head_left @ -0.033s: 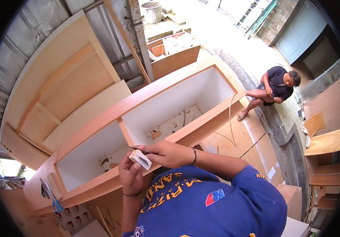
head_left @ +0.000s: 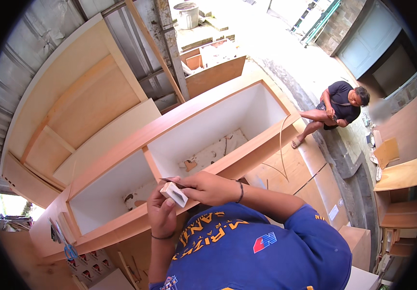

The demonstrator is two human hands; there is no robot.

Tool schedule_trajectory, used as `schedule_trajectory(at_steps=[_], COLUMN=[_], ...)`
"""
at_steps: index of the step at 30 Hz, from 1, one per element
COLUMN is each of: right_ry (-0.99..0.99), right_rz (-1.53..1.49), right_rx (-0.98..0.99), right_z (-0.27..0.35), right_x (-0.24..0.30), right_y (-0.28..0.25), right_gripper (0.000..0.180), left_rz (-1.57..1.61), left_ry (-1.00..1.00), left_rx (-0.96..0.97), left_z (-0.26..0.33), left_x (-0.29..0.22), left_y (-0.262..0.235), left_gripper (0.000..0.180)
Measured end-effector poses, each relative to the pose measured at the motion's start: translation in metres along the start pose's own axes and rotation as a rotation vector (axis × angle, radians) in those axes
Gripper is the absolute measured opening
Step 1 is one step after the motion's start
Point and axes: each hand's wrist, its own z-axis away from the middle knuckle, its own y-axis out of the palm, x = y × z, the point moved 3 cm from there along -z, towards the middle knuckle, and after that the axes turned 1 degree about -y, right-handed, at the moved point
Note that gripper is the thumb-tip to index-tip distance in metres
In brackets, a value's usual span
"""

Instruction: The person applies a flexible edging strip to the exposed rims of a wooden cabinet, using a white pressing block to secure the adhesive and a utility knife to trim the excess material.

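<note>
Nudged block [head_left: 173, 193] slightly right, pointing down-right lengthwise. Clasped in left hand [head_left: 160, 212] before cabinet [head_left: 247, 151]; pinched dark sheet [head_left: 171, 182] in right hand [head_left: 211, 187].

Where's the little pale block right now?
In the head view, the little pale block is just left of centre, low down, between the left hand and the right hand, near the long wooden box.

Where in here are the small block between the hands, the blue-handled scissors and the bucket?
Small block [head_left: 171, 193]: head view, on its pale side.
Blue-handled scissors [head_left: 69, 249]: head view, on the blue handle.
Bucket [head_left: 187, 19]: head view, on its outer wall.
</note>
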Motion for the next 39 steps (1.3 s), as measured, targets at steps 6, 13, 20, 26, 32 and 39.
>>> schedule_trajectory(at_steps=[6, 13, 20, 26, 32, 39], right_ry=[0.132, 0.154, 0.011, -0.057, -0.091, -0.072], right_rz=[-0.077, -0.176, 0.143, 0.473, 0.716, 0.756], right_rx=[-0.122, -0.349, -0.533, -0.661, -0.754, -0.767], right_z=[0.047, 0.086, 0.095, 0.084, 0.062, 0.032], right_x=[-0.027, -0.042, -0.03, -0.016, -0.006, 0.006], right_y=[-0.05, -0.102, -0.126, -0.12, -0.108, -0.087], right_gripper=[0.028, 0.02, 0.022, 0.029, 0.034, 0.038], left_rz=[-0.007, 0.128, 0.364, 0.221, 0.15, 0.005], left_ry=[-0.126, -0.209, -0.397, -0.335, -0.161, -0.212], left_rx=[0.044, -0.009, -0.025, 0.02, 0.068, 0.016], left_z=[-0.03, -0.056, -0.076, -0.096, -0.109, -0.123], left_x=[0.031, 0.057, 0.07, 0.084, 0.08, 0.072], left_y=[0.053, 0.094, 0.111, 0.109, 0.112, 0.087], left_gripper=[0.04, 0.036, 0.044, 0.056, 0.048, 0.024])
